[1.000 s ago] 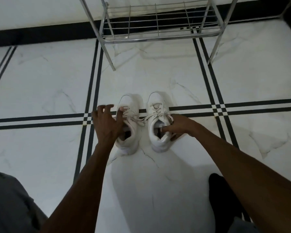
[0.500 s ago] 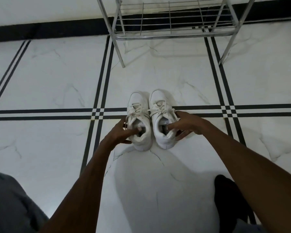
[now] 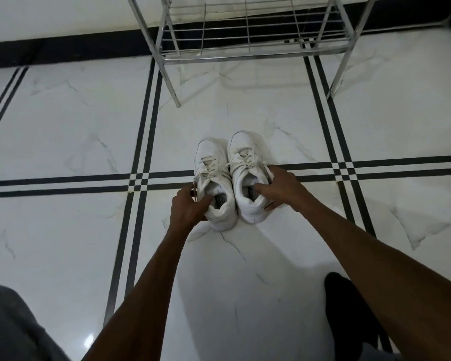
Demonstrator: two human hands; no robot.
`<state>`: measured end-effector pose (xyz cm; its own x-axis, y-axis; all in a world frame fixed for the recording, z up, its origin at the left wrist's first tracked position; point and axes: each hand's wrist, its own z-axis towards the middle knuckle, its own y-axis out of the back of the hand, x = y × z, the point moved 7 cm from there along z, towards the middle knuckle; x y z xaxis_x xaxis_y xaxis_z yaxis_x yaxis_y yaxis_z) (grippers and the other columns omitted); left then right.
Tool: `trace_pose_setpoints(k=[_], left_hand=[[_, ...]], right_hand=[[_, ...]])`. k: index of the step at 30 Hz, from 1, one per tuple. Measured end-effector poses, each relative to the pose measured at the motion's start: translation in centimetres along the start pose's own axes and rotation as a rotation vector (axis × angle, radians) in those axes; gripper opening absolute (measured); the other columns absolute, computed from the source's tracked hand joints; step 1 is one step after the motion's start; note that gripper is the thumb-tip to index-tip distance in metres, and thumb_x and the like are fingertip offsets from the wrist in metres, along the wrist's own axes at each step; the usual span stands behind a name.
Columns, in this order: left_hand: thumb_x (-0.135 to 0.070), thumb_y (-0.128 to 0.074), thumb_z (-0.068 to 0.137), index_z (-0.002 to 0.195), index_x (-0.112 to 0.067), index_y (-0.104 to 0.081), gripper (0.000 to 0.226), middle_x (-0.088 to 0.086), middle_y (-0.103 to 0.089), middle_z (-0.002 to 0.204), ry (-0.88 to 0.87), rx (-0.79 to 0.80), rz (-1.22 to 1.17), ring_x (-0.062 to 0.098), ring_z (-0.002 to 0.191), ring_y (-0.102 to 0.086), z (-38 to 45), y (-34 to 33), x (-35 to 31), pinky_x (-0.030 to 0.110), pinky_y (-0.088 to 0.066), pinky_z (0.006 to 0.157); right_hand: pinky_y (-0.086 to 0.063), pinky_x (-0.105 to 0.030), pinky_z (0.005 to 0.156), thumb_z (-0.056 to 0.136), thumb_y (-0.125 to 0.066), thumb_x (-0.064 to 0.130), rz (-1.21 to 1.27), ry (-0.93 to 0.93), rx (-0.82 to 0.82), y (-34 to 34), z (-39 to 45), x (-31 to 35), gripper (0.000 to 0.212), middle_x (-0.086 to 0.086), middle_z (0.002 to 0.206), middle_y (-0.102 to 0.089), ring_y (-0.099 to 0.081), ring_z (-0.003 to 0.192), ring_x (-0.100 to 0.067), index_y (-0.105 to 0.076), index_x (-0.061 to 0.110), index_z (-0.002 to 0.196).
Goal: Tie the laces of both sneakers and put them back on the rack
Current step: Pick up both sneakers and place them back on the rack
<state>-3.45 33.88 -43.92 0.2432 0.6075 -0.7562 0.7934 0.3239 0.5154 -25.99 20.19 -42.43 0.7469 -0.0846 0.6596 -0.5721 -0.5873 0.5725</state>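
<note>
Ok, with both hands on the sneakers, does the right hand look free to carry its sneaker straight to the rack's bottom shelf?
Probably yes. The right hand grips the right sneaker at its collar, and only bare floor lies between it and the rack, whose bottom shelf looks empty where visible.

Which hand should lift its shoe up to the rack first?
Probably the right hand: it grips the right sneaker, whose toe sits nearer the rack. The left hand holds the left sneaker slightly farther back.
</note>
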Motion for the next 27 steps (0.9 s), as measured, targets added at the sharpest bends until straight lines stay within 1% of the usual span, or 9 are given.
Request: trace_pose_setpoints(k=[3, 7, 11, 12, 14, 16, 20, 23, 27], left_hand=[[-0.046, -0.076, 0.075, 0.122, -0.022, -0.068, 0.054, -0.004, -0.073, 0.109, -0.033, -0.029, -0.002, 0.023, 0.091, -0.074, 0.2, -0.9, -0.5, 0.050, -0.065, 0.071], [-0.039, -0.074, 0.079, 0.123, -0.022, -0.066, 0.048, -0.002, -0.072, 0.112, -0.067, -0.035, -0.072, 0.021, 0.082, -0.076, -0.2, -2.0, -2.6, 0.045, -0.066, 0.062], [-0.031, -0.074, 0.082, 0.124, -0.021, -0.066, 0.044, 0.002, -0.074, 0.110, -0.031, -0.024, -0.094, 0.021, 0.077, -0.077, -0.9, -1.7, -4.8, 0.046, -0.066, 0.063], [-0.031, -0.075, 0.083, 0.124, -0.021, -0.067, 0.043, 0.001, -0.074, 0.107, -0.018, -0.032, -0.083, 0.021, 0.076, -0.077, -1.4, -1.4, -5.8, 0.048, -0.066, 0.064], [-0.037, -0.074, 0.082, 0.122, -0.025, -0.068, 0.043, -0.004, -0.074, 0.101, -0.015, -0.040, -0.065, 0.020, 0.075, -0.076, -2.6, -0.6, -8.1, 0.051, -0.065, 0.068], [-0.041, -0.071, 0.079, 0.123, -0.029, -0.068, 0.046, -0.008, -0.075, 0.098, -0.016, -0.041, -0.060, 0.020, 0.076, -0.075, -4.1, 0.6, -10.7, 0.054, -0.064, 0.071], [-0.039, -0.066, 0.076, 0.127, -0.032, -0.067, 0.051, -0.011, -0.075, 0.094, -0.015, -0.051, -0.046, 0.011, 0.076, -0.073, -7.7, 3.5, -17.0, 0.053, -0.063, 0.073], [-0.041, -0.064, 0.077, 0.129, -0.035, -0.065, 0.053, -0.011, -0.076, 0.098, -0.008, -0.040, -0.036, 0.010, 0.083, -0.073, -10.2, 5.8, -22.0, 0.053, -0.063, 0.077], [-0.035, -0.067, 0.082, 0.134, -0.035, -0.063, 0.053, -0.011, -0.076, 0.103, 0.008, -0.039, -0.009, 0.004, 0.084, -0.070, -13.2, 9.4, -29.2, 0.049, -0.063, 0.080]], right_hand=[[-0.058, -0.043, 0.087, 0.081, -0.071, 0.037, 0.012, 0.028, -0.030, 1.0, 0.6, -0.3, 0.046, -0.007, 0.110, -0.069, -0.066, 0.102, -0.025, -0.060, 0.018, 0.121], [-0.049, -0.029, 0.075, 0.081, -0.071, 0.031, 0.050, 0.086, -0.079, 2.9, 1.1, -0.2, 0.044, -0.004, 0.104, -0.072, -0.067, 0.094, -0.022, -0.061, 0.018, 0.122], [-0.049, -0.022, 0.069, 0.080, -0.071, 0.030, 0.094, 0.103, -0.095, 5.1, 0.0, 0.6, 0.046, 0.000, 0.101, -0.073, -0.069, 0.091, -0.019, -0.059, 0.022, 0.124], [-0.053, -0.025, 0.071, 0.080, -0.072, 0.029, 0.110, 0.093, -0.089, 6.0, -0.6, 1.0, 0.045, 0.000, 0.101, -0.073, -0.069, 0.091, -0.019, -0.060, 0.023, 0.123], [-0.061, -0.040, 0.075, 0.081, -0.072, 0.029, 0.157, 0.063, -0.064, 7.6, -1.7, 1.8, 0.042, 0.000, 0.099, -0.073, -0.071, 0.089, -0.020, -0.060, 0.024, 0.121], [-0.063, -0.049, 0.071, 0.082, -0.070, 0.030, 0.181, 0.057, -0.023, 9.3, -3.1, 3.0, 0.038, 0.000, 0.095, -0.073, -0.073, 0.084, -0.021, -0.059, 0.028, 0.118], [-0.064, -0.050, 0.064, 0.083, -0.070, 0.030, 0.228, 0.021, 0.039, 14.0, -6.7, 6.7, 0.039, -0.005, 0.097, -0.073, -0.074, 0.084, -0.024, -0.058, 0.028, 0.120], [-0.064, -0.049, 0.061, 0.082, -0.070, 0.035, 0.238, 0.005, 0.062, 17.9, -9.7, 9.9, 0.043, -0.005, 0.098, -0.073, -0.074, 0.085, -0.025, -0.056, 0.030, 0.122], [-0.064, -0.047, 0.058, 0.085, -0.071, 0.024, 0.287, -0.038, 0.074, 23.5, -13.3, 14.7, 0.043, -0.002, 0.099, -0.071, -0.072, 0.086, -0.021, -0.056, 0.028, 0.125]])
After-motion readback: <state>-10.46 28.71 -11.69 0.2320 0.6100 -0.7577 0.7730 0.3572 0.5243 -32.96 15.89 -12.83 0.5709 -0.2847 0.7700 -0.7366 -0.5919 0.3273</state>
